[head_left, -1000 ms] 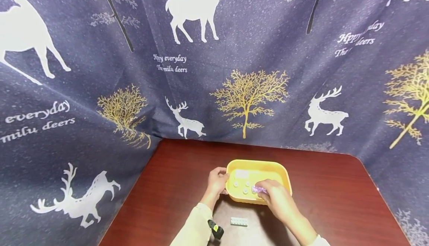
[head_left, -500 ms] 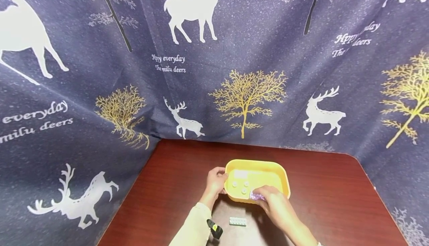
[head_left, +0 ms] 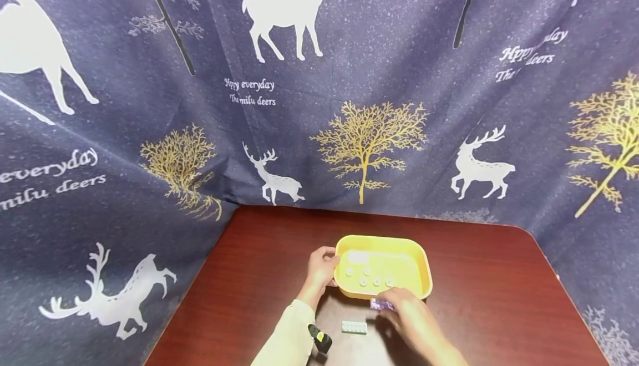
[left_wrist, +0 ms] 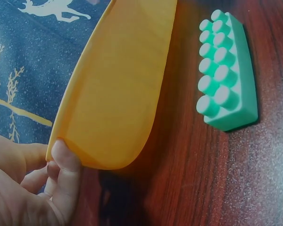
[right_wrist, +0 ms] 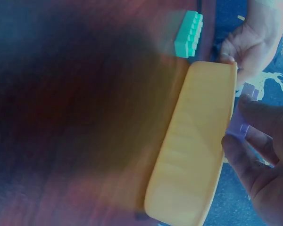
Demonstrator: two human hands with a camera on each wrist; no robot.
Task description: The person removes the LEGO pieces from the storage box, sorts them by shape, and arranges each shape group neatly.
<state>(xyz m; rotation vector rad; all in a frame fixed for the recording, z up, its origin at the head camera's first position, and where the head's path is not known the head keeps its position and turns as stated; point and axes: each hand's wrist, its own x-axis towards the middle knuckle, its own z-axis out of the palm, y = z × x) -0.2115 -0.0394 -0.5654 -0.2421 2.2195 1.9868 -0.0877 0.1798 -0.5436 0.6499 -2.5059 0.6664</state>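
A yellow plastic bin (head_left: 409,247) stands on the table, its left end pinched at the rim by my left hand (head_left: 320,269). In the left wrist view the thumb and fingers (left_wrist: 66,162) lie either side of that rim. My right hand (head_left: 411,316) pinches a purple toy building brick (head_left: 381,304) just over the bin's near edge. The right wrist view has this purple brick (right_wrist: 241,113) between thumb and fingers, level with the rim. A mint-green studded building brick (head_left: 354,328) rests on the table in front of the bin, studs up.
Several small round white pieces (head_left: 376,281) show on the bin's floor, with a pale rectangular patch (head_left: 358,257) near its back left. The reddish-brown table (head_left: 279,238) reaches back to a dark blue cloth (head_left: 324,172) printed with deer and trees.
My right hand has drawn the purple brick from inside the bin toward me, to the near edge. More white round pieces are now uncovered. The left hand keeps its hold.
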